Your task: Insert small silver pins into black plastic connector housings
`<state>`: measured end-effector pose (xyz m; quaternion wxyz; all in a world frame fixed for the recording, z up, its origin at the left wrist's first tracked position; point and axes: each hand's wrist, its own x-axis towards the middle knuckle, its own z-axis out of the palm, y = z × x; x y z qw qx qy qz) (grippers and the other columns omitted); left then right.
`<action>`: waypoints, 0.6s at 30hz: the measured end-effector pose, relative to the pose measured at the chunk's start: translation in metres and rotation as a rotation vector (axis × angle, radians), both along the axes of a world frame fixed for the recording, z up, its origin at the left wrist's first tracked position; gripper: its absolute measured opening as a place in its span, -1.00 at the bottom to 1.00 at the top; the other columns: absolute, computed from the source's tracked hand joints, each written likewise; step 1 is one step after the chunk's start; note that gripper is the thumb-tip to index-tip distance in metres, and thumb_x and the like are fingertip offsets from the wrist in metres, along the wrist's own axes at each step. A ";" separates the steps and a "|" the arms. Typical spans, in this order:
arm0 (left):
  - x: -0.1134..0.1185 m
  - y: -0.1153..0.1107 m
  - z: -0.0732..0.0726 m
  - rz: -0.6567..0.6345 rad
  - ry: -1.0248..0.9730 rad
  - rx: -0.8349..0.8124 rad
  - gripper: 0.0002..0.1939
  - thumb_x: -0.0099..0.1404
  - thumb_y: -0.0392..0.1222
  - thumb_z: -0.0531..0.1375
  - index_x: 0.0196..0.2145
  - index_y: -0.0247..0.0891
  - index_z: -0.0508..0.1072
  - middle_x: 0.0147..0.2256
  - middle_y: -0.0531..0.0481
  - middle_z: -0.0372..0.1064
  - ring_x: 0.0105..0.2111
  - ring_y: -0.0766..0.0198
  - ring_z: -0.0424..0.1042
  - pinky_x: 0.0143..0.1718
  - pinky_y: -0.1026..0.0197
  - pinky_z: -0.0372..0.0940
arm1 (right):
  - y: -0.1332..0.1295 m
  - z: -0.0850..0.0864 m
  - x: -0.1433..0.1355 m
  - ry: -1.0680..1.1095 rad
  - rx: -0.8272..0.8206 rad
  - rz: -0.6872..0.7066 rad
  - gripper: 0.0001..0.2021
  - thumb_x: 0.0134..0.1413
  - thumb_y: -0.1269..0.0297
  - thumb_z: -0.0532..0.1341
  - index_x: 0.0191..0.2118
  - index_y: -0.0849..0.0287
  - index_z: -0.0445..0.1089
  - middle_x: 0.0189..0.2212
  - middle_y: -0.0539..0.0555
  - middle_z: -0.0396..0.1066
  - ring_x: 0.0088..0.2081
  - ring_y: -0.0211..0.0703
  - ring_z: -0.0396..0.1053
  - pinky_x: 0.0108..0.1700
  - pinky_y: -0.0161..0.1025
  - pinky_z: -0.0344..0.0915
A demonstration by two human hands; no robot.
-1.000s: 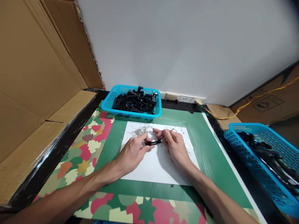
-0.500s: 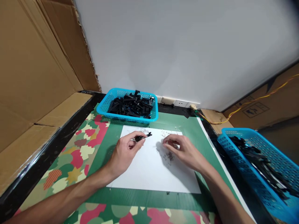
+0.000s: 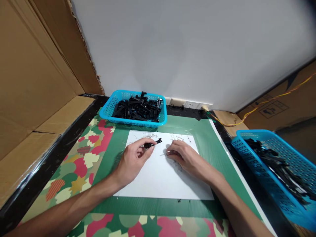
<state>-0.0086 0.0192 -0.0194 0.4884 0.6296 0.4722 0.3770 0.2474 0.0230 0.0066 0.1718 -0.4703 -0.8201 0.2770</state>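
Observation:
My left hand (image 3: 134,158) pinches a small black plastic part (image 3: 153,143) between thumb and fingers, its notched end pointing right. To the right, my right hand (image 3: 185,156) is closed in a pinch, and a thin, pale, pin-like piece (image 3: 163,154) sticks out leftward from its fingertips. The two hands are apart, both over a white sheet of paper (image 3: 148,184). Tiny metal pieces (image 3: 148,136) lie scattered at the sheet's far edge behind my left hand. More small pieces (image 3: 176,137) lie beyond my right hand, and others are partly hidden beneath it.
A blue basket (image 3: 133,123) of black plastic parts stands at the back against the wall. Another blue basket (image 3: 259,174) with long black pieces is at the right. Cardboard (image 3: 37,65) walls the left side. Sockets and yellow wires (image 3: 244,119) run along the back right.
My right hand has moved left and slightly lower, off the dark pile, and a thin pale piece now shows at its fingertips. My left hand keeps the black part almost in place.

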 end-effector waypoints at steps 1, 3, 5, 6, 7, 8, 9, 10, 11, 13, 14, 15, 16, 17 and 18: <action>0.000 0.000 0.001 -0.004 0.005 0.010 -0.69 0.50 0.04 0.23 0.01 -0.18 0.60 -0.32 0.03 0.47 -0.47 0.35 0.27 -0.48 0.30 0.10 | -0.001 0.000 -0.001 0.003 -0.008 0.004 -0.78 0.50 0.37 0.12 -0.20 0.12 0.49 -0.20 0.11 0.47 -0.15 -0.04 0.41 -0.08 -0.16 0.30; 0.001 -0.001 0.004 -0.012 0.020 0.051 -0.72 0.50 0.00 0.24 0.00 -0.17 0.62 -0.22 0.01 0.53 -0.43 0.35 0.32 -0.44 0.30 0.17 | -0.002 0.002 -0.001 0.053 -0.040 0.005 -0.80 0.52 0.33 0.10 -0.16 0.13 0.46 -0.18 0.13 0.46 -0.15 -0.04 0.38 -0.09 -0.16 0.29; 0.002 -0.001 0.006 -0.021 0.050 0.112 -0.76 0.50 -0.06 0.24 -0.01 -0.16 0.64 -0.12 -0.01 0.55 -0.39 0.34 0.35 -0.38 0.29 0.22 | -0.003 0.004 0.000 0.139 -0.097 -0.023 -0.83 0.53 0.25 0.12 -0.12 0.13 0.42 -0.17 0.12 0.44 -0.17 -0.06 0.35 -0.12 -0.17 0.27; 0.002 -0.001 0.007 -0.028 0.068 0.142 -0.76 0.50 -0.08 0.24 0.00 -0.16 0.64 -0.11 -0.01 0.54 -0.37 0.34 0.36 -0.36 0.29 0.24 | -0.004 0.005 0.000 0.188 -0.137 -0.045 -0.83 0.53 0.20 0.13 -0.12 0.12 0.40 -0.18 0.11 0.43 -0.19 -0.08 0.33 -0.15 -0.19 0.26; 0.002 -0.001 0.007 -0.036 0.084 0.167 -0.76 0.50 -0.11 0.23 0.01 -0.15 0.65 -0.13 0.00 0.53 -0.38 0.35 0.35 -0.35 0.29 0.24 | -0.004 0.006 0.001 0.237 -0.182 -0.067 -0.81 0.53 0.15 0.13 -0.12 0.12 0.39 -0.20 0.09 0.41 -0.22 -0.10 0.30 -0.19 -0.20 0.24; 0.002 -0.001 0.007 -0.049 0.098 0.183 -0.76 0.51 -0.12 0.23 0.03 -0.15 0.65 -0.16 0.00 0.52 -0.38 0.35 0.34 -0.35 0.29 0.24 | -0.004 0.007 0.001 0.287 -0.227 -0.084 -0.78 0.53 0.10 0.14 -0.13 0.12 0.37 -0.24 0.06 0.37 -0.26 -0.13 0.26 -0.24 -0.22 0.21; 0.002 -0.002 0.007 -0.063 0.107 0.194 -0.75 0.51 -0.13 0.22 0.04 -0.14 0.65 -0.20 0.01 0.50 -0.39 0.34 0.34 -0.35 0.28 0.23 | -0.004 0.008 0.000 0.339 -0.269 -0.094 -0.75 0.52 0.05 0.15 -0.15 0.12 0.36 -0.27 0.03 0.33 -0.29 -0.15 0.22 -0.26 -0.23 0.18; 0.002 -0.002 0.007 -0.077 0.113 0.198 -0.74 0.52 -0.12 0.22 0.06 -0.13 0.64 -0.22 0.01 0.48 -0.38 0.34 0.34 -0.35 0.28 0.23 | -0.005 0.008 -0.001 0.397 -0.302 -0.100 -0.73 0.52 0.02 0.15 -0.16 0.12 0.35 -0.29 0.01 0.29 -0.31 -0.16 0.19 -0.28 -0.24 0.16; 0.001 -0.002 0.007 -0.091 0.116 0.200 -0.74 0.52 -0.12 0.22 0.07 -0.13 0.64 -0.22 0.01 0.47 -0.38 0.33 0.35 -0.35 0.28 0.23 | -0.005 0.008 -0.002 0.458 -0.328 -0.103 -0.71 0.50 0.00 0.17 -0.16 0.12 0.35 -0.30 0.00 0.27 -0.31 -0.17 0.17 -0.27 -0.24 0.15; 0.002 -0.003 0.006 -0.109 0.120 0.200 -0.73 0.52 -0.10 0.23 0.08 -0.12 0.64 -0.22 0.01 0.46 -0.37 0.33 0.36 -0.35 0.27 0.23 | -0.006 0.006 -0.008 0.569 -0.354 -0.121 -0.70 0.47 -0.02 0.21 -0.17 0.13 0.35 -0.32 -0.01 0.24 -0.31 -0.18 0.16 -0.26 -0.24 0.14; 0.002 -0.004 0.007 -0.114 0.120 0.200 -0.73 0.52 -0.09 0.24 0.09 -0.11 0.63 -0.22 0.01 0.45 -0.38 0.33 0.35 -0.36 0.27 0.23 | -0.006 0.005 -0.012 0.613 -0.358 -0.140 -0.69 0.46 -0.03 0.23 -0.18 0.14 0.36 -0.32 -0.01 0.23 -0.30 -0.18 0.16 -0.26 -0.24 0.13; 0.002 -0.005 0.007 -0.118 0.121 0.201 -0.72 0.52 -0.07 0.24 0.09 -0.11 0.63 -0.22 0.01 0.45 -0.39 0.34 0.34 -0.37 0.27 0.23 | -0.007 0.002 -0.016 0.646 -0.358 -0.162 -0.68 0.45 -0.03 0.24 -0.19 0.14 0.37 -0.33 -0.02 0.22 -0.31 -0.19 0.15 -0.27 -0.25 0.12; 0.002 -0.005 0.007 -0.120 0.120 0.202 -0.72 0.52 -0.05 0.24 0.09 -0.11 0.63 -0.21 0.01 0.45 -0.40 0.35 0.32 -0.37 0.27 0.23 | -0.008 0.000 -0.020 0.668 -0.353 -0.183 -0.67 0.45 -0.03 0.25 -0.21 0.14 0.37 -0.35 -0.03 0.21 -0.32 -0.20 0.13 -0.28 -0.25 0.10; 0.002 -0.006 0.007 -0.120 0.119 0.206 -0.71 0.52 -0.04 0.25 0.09 -0.11 0.63 -0.20 0.01 0.45 -0.41 0.36 0.31 -0.37 0.27 0.23 | -0.009 -0.002 -0.024 0.683 -0.347 -0.201 -0.66 0.44 -0.04 0.25 -0.23 0.14 0.37 -0.36 -0.03 0.19 -0.33 -0.20 0.11 -0.30 -0.25 0.08; 0.002 -0.006 0.007 -0.120 0.116 0.213 -0.71 0.52 -0.03 0.25 0.08 -0.12 0.64 -0.19 0.00 0.46 -0.42 0.37 0.30 -0.37 0.27 0.23 | -0.010 -0.005 -0.028 0.696 -0.339 -0.215 -0.66 0.44 -0.04 0.25 -0.24 0.15 0.36 -0.37 -0.04 0.19 -0.33 -0.21 0.10 -0.30 -0.25 0.07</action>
